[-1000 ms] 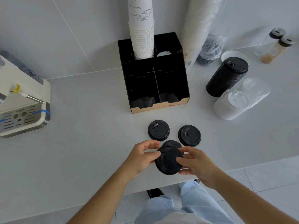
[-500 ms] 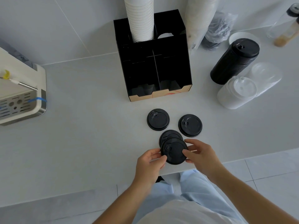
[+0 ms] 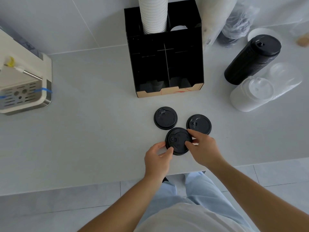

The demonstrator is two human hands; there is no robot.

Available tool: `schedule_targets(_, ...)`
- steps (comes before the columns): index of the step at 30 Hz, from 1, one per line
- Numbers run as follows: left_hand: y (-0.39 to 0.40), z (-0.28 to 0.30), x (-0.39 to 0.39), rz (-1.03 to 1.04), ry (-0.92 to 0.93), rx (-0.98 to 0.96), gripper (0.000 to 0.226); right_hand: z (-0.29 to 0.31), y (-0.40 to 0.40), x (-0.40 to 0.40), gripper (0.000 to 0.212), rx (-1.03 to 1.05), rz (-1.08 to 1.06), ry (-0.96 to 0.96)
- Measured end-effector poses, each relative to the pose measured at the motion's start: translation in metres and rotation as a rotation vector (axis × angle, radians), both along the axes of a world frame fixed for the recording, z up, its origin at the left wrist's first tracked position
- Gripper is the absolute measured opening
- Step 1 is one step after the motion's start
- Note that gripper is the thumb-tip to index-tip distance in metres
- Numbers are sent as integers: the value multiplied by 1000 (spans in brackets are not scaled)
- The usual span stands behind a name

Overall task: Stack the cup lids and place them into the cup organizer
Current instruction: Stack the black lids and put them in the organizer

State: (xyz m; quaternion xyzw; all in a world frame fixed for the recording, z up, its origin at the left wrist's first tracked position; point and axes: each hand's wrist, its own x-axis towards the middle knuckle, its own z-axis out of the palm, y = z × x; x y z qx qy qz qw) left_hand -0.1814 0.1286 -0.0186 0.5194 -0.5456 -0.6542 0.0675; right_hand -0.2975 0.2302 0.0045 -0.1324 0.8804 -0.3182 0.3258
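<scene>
Near the counter's front edge, both hands hold a black cup lid (image 3: 178, 141) that sits on top of another black lid. My left hand (image 3: 158, 158) grips its left rim and my right hand (image 3: 203, 149) presses its right rim. Two more black lids lie flat just beyond: one to the left (image 3: 165, 118) and one to the right (image 3: 199, 123). The black cup organizer (image 3: 164, 52) stands farther back with two open front compartments and a stack of white paper cups (image 3: 154, 14) in its rear slot.
A sleeve of black lids (image 3: 250, 59), a sleeve of white lids (image 3: 250, 94) and clear lids in plastic (image 3: 284, 77) lie at the right. A white machine with a drip tray (image 3: 23, 84) stands at the left. The counter edge (image 3: 100, 186) runs just below my hands.
The lid held in both hands has come down from above onto the lid lying on the counter, covering it. The camera view has shifted closer to the counter.
</scene>
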Motion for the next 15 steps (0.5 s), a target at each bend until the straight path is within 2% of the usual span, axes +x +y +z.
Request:
schedule_targets(6,2,-5,4,-52,-63,-31,17,-13,4,4,39,54,13,-18)
schedule_targets(12,3,-1,7,-66,-50,-23,20,-11,11,4,22,19,-96,-82)
schedule_targets(15,-5,1,8,-54,-28,-15,19,-9,10,1,27,-46,-159,-159)
